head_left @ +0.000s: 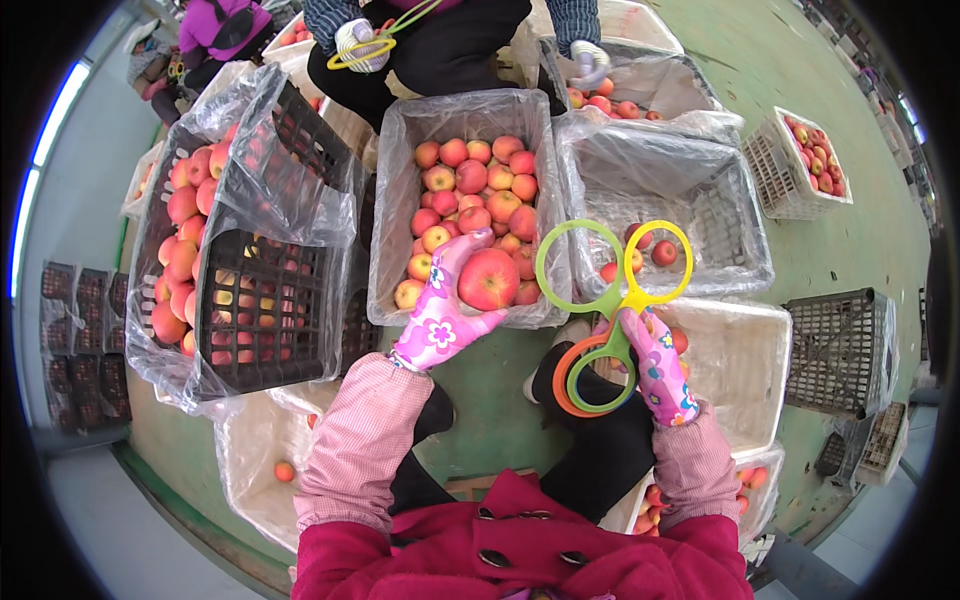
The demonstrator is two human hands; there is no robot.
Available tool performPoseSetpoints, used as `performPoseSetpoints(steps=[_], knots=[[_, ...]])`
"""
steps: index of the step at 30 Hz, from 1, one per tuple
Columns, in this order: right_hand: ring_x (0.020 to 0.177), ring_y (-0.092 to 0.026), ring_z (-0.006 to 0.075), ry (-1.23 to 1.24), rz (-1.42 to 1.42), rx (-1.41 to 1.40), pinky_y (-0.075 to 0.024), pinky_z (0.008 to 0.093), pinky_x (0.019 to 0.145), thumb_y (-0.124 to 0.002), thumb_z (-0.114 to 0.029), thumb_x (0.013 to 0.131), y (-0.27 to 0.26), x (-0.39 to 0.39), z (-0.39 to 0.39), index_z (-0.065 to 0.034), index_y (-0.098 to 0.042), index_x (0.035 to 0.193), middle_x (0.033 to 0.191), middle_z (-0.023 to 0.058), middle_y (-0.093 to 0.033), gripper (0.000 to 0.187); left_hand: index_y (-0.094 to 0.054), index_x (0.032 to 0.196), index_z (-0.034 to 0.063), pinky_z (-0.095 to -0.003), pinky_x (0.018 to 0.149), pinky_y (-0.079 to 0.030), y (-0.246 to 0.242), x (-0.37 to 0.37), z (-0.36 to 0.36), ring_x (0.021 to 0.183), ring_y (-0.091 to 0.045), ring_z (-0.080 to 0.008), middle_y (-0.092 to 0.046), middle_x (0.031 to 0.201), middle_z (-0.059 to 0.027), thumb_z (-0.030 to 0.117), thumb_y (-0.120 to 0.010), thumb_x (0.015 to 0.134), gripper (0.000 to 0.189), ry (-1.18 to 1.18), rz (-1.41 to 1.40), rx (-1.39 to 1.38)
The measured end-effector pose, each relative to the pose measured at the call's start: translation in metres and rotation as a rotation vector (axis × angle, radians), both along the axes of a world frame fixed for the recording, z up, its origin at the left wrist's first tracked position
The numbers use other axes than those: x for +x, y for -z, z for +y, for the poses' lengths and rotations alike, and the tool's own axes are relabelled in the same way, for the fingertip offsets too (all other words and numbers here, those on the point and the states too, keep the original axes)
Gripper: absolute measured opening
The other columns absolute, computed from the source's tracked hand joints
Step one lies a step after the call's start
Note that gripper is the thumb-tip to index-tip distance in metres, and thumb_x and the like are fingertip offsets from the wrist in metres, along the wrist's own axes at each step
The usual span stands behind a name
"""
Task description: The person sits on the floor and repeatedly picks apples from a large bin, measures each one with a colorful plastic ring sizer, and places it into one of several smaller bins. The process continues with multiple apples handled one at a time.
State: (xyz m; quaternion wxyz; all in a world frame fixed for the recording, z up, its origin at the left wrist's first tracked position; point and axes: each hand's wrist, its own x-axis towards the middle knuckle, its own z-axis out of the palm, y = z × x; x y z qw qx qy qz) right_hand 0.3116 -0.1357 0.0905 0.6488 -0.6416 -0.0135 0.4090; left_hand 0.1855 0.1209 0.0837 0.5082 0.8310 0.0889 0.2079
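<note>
My left hand (444, 315), in a pink flowered glove, holds a red apple (488, 280) between thumb and fingers, above the near edge of a plastic-lined crate of apples (380, 225). In my right hand (660, 367), gloved alike, is a joined set of plastic sizing rings (616, 319): green and yellow rings point away from me, orange and green ones lie towards my lap. The rings are beside the held apple, apart from it. Behind them stands a lined crate (757, 240) with several apples at its bottom.
A dark crate of apples (262, 315) stands tilted at the left. White crates (784, 375) flank my legs. Across from me sits a person with striped gloves (364, 45), holding similar rings, one hand at another lined crate (697, 75). A white crate of apples (780, 180) stands on the green floor.
</note>
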Motion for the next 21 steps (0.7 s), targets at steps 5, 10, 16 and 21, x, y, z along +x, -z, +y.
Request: performPoseSetpoints(steps=[5,10,16,21], knots=[[0.07,-0.058,0.0103,-0.106,-0.004,-0.006,-0.0461,0.0223,0.061,-0.051,-0.029,0.099,-0.013,0.0,0.005,-0.0018,-0.057,0.111,0.09,0.0054,-0.063,0.03,-0.038,0.137,0.003,-0.0492,0.109,-0.036,-0.001,-0.007,0.007,0.129,-0.045,-0.0345,-0.049,0.135,-0.0169,0.031,-0.065,0.084,0.065,-0.036,0.094,-1.004],[0.077,-0.057,0.0066,-0.437,-0.043,0.029,-0.0457,0.0206,0.06,-0.051,-0.034,0.097,-0.026,0.003,0.034,-0.0044,-0.058,0.112,0.094,0.0018,-0.063,0.033,-0.038,0.139,0.0014,-0.0607,0.103,-0.039,0.015,-0.009,0.005,0.125,-0.047,-0.0438,-0.049,0.132,-0.0267,0.043,-0.043,0.095,0.061,0.106,-0.07,-1.962],[0.069,-0.053,0.0055,-0.593,-0.051,-0.068,-0.0415,0.0206,0.056,-0.051,-0.031,0.097,-0.023,0.004,0.06,-0.0042,-0.053,0.123,0.087,0.0003,-0.061,0.038,-0.046,0.122,0.0026,-0.0331,0.086,-0.053,0.035,-0.019,-0.004,0.109,-0.059,-0.0201,-0.059,0.119,-0.0096,0.009,-0.054,0.093,0.03,-0.049,0.17,-1.138],[0.064,-0.05,0.0055,-0.619,-0.04,-0.087,-0.0386,0.0209,0.054,-0.052,-0.034,0.097,-0.019,0.006,0.057,-0.0039,-0.057,0.111,0.083,0.0001,-0.06,0.034,-0.049,0.123,0.0037,-0.0358,0.093,-0.049,0.039,-0.015,-0.007,0.111,-0.058,-0.0214,-0.059,0.122,-0.0093,0.018,-0.054,0.095,0.032,0.071,0.029,-1.502]])
